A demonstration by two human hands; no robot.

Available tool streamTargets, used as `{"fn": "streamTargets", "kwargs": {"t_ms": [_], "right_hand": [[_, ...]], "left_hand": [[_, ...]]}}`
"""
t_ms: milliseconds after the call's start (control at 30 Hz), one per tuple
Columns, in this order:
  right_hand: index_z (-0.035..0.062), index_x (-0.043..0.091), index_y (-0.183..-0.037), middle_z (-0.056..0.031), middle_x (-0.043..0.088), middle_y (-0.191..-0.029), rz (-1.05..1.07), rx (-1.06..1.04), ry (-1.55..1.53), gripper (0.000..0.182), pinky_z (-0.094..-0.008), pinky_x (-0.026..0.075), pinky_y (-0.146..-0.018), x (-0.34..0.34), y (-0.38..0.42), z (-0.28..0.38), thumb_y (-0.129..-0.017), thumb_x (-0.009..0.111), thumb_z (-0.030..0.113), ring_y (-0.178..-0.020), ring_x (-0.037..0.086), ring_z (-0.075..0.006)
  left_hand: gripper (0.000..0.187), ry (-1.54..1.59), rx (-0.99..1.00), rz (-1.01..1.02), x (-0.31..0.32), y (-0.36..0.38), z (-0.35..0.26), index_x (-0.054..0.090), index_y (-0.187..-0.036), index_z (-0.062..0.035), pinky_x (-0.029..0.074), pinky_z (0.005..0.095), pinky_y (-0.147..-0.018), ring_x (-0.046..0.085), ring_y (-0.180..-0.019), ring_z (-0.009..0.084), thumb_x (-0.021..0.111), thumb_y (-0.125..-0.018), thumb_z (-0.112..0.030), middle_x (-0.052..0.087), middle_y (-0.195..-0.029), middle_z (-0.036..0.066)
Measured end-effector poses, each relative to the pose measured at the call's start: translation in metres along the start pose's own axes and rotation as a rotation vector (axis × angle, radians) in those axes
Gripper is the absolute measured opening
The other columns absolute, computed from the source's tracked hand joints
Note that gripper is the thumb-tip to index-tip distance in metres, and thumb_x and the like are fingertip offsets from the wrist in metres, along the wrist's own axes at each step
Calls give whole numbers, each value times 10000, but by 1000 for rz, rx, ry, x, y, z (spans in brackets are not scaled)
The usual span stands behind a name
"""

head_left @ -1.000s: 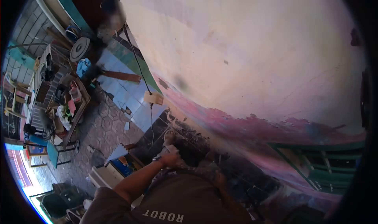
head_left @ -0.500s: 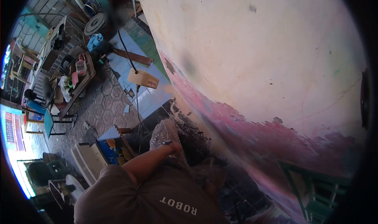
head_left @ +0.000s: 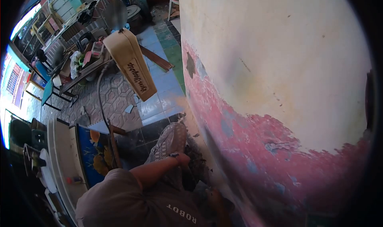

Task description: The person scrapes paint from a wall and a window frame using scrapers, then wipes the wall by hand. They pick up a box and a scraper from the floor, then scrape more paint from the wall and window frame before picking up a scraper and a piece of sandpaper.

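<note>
My left hand (head_left: 183,160), with a dark band at the wrist, is at my bent knee in patterned trousers (head_left: 166,144); its fingers are turned down and hidden. Lower and to the right, my right hand (head_left: 216,196) is in shadow close to the foot of the wall. Its fingers look closed around something by a greyish flat shape (head_left: 202,186), too dark to make out. The curved wall (head_left: 255,147) has cream paint above and worn, flaking pink paint below. Dark crumbled debris (head_left: 195,153) lies along its base beside my knee.
A tan box with dark lettering (head_left: 129,65) hangs close in front, with a cable (head_left: 99,95) nearby. At left are a blue picture panel (head_left: 93,151), a whitish cabinet (head_left: 64,147) and a cluttered table (head_left: 85,73). A brown plank (head_left: 156,59) lies on the tiles.
The view has shifted, so the hanging box looks larger and nearer, and the wall sits further right. My left hand stays at my knee; my right hand and a greyish shape show more clearly.
</note>
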State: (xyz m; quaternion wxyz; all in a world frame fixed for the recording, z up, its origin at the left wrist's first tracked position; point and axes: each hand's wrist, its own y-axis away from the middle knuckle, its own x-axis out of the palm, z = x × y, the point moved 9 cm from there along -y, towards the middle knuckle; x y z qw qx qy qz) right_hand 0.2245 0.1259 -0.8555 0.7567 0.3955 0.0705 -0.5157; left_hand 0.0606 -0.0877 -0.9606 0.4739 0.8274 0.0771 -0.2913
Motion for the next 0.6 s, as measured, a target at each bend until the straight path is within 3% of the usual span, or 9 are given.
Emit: {"fn": "streamTargets", "kwargs": {"t_ms": [67,267,400,500,600], "right_hand": [[-22,715,-1028,-277,662,-1069,-7,-63,44,435,-527,510,-925,11,-25,-23,-1058,565,384,-1039,644,-485],[-7,721,-1043,-277,671,-1073,76,-219,214,405,-536,521,-919,47,-96,-78,-1068,557,362,-1031,647,-483],[10,725,-1067,-272,686,-1066,51,-367,226,383,-539,527,-925,73,-132,-103,-1077,543,347,-1032,656,-478],[20,731,-1115,-275,698,-1120,127,-275,261,371,-534,529,-950,98,-152,-129,-1085,533,332,-1083,658,-473],[33,737,-1175,-288,697,-1195,243,-302,491,386,-522,528,-986,120,-172,-160,-1086,537,351,-1153,657,-459]], "left_hand": [[553,0,20,69,11,-24,6,767,-1151,-68,579,516,-912,739,-1087,374,736,-872,-544,777,-1107,176],[528,79,184,45,27,-85,14,753,-1160,-52,557,524,-914,716,-1053,424,739,-884,-502,755,-1099,208],[532,222,196,-104,17,-76,4,784,-1109,-35,558,497,-944,729,-1046,405,777,-831,-488,770,-1049,225],[538,207,253,-86,24,-81,-7,759,-1172,-46,547,498,-968,712,-1097,404,774,-848,-475,757,-1115,223],[584,101,268,-67,34,-101,-8,718,-1271,-62,536,501,-992,691,-1173,392,760,-879,-492,734,-1220,223]]}}
